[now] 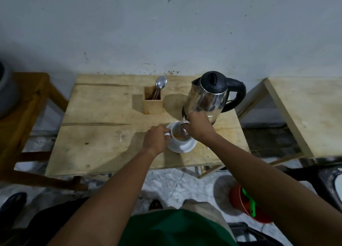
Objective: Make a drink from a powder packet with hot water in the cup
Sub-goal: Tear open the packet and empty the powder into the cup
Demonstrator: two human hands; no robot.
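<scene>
A white cup (176, 142) stands on a white saucer (189, 148) near the front right of a wooden table (100, 134). Orange-brown powder or liquid shows inside the cup. My left hand (156, 140) grips the cup's handle. My right hand (199, 127) is closed on a small silvery packet (184, 121), tipped down over the cup's rim, with a pale stream running from it into the cup. A steel electric kettle (207, 99) with a black lid and handle stands just behind my right hand.
A wooden holder (152, 106) with spoons (161, 82) stands at the table's back middle, against a grey wall. Wooden frames flank the table on both sides. On the floor at the right sits a red and green object (246, 205).
</scene>
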